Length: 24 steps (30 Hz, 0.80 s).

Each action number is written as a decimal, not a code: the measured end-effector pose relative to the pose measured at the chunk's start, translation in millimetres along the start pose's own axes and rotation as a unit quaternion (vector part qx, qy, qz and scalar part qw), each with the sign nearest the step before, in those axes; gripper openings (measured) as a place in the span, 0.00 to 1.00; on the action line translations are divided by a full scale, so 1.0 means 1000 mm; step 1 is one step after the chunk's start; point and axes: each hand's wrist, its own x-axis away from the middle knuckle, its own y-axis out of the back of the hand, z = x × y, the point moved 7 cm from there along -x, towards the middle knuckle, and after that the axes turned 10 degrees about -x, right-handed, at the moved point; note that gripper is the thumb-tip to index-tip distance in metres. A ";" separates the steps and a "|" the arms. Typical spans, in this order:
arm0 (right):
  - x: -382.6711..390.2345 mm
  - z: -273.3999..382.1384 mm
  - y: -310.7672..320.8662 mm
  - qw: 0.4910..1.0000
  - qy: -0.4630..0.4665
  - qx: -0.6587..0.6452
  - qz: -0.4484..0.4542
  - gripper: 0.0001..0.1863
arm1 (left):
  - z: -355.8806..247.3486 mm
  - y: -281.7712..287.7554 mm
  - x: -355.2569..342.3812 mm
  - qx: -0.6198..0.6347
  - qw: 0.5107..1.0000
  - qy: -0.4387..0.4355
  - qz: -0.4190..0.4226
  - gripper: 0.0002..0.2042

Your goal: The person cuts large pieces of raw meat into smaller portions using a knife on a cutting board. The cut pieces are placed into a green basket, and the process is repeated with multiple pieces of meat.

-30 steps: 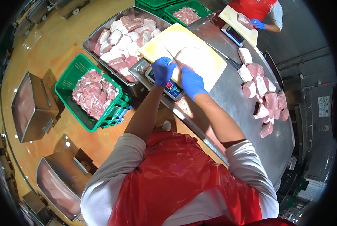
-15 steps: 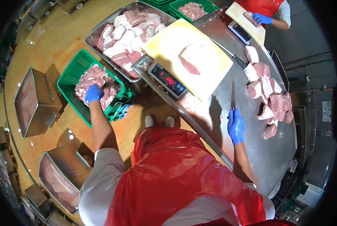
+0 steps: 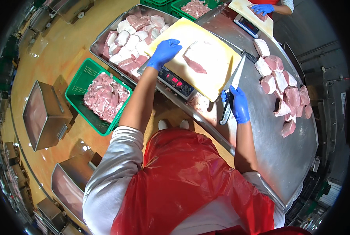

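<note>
Head view shows meat (image 3: 195,58) on a board (image 3: 175,32), steel table (image 3: 278,158), tan floor (image 3: 79,43).

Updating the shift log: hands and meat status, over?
Left hand at cutting board, grip unclear. Right hand holding knife. Meat slab on board, nothing covering it.

Lit red digits show on the display (image 3: 174,80) of the near scale (image 3: 187,92), just beside the left grip (image 3: 165,53) on its right, toward the wearer; small markings around them are too fine to read. The far scale (image 3: 247,26), well beyond the right grip (image 3: 239,105), and the pale wall sheet (image 3: 343,102), far to that grip's right, show nothing legible.
</note>
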 end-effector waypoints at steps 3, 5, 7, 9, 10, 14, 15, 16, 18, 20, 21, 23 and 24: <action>-0.046 -0.008 -0.007 0.995 -0.016 -0.097 0.023 0.11 | 0.004 -0.032 0.010 0.089 0.995 0.026 0.032 0.23; -0.080 0.003 -0.026 0.993 0.004 -0.111 0.027 0.12 | -0.004 -0.064 0.015 0.173 0.981 0.011 0.084 0.26; -0.123 0.011 -0.042 0.995 0.016 -0.100 0.022 0.10 | -0.039 -0.093 0.034 0.269 0.953 0.108 0.088 0.27; -0.092 0.062 -0.136 0.984 0.126 -0.063 0.110 0.11 | -0.013 -0.062 0.047 0.272 0.962 0.005 0.028 0.23; -0.078 0.085 -0.161 0.975 0.136 -0.101 0.143 0.12 | -0.004 -0.053 0.053 0.273 0.961 -0.049 0.006 0.22; -0.014 0.157 -0.210 0.911 0.361 0.019 0.201 0.15 | 0.039 0.024 0.001 0.749 0.642 0.134 -0.094 0.30; 0.002 0.157 -0.188 0.838 0.494 0.159 0.171 0.14 | 0.009 0.031 -0.008 0.761 0.636 0.126 -0.042 0.29; 0.022 0.152 -0.175 0.731 0.617 0.270 0.113 0.14 | 0.004 0.045 -0.018 0.639 0.755 0.099 -0.106 0.28; 0.041 0.125 -0.121 0.808 0.498 0.307 0.065 0.15 | -0.024 0.042 -0.041 0.394 0.908 0.023 -0.142 0.20; 0.056 0.064 -0.038 0.973 0.143 0.175 0.042 0.22 | -0.096 -0.037 -0.027 0.339 0.940 -0.037 -0.004 0.14; 0.071 0.032 0.012 0.974 0.158 0.161 -0.025 0.24 | -0.127 -0.077 -0.010 0.250 0.965 -0.079 0.033 0.15; 0.122 0.000 0.071 0.985 0.034 0.111 -0.124 0.25 | -0.147 -0.139 0.008 0.122 0.980 -0.124 0.097 0.13; 0.138 -0.033 0.116 0.982 0.098 0.060 -0.153 0.23 | -0.158 -0.178 0.016 0.075 0.975 -0.158 0.135 0.12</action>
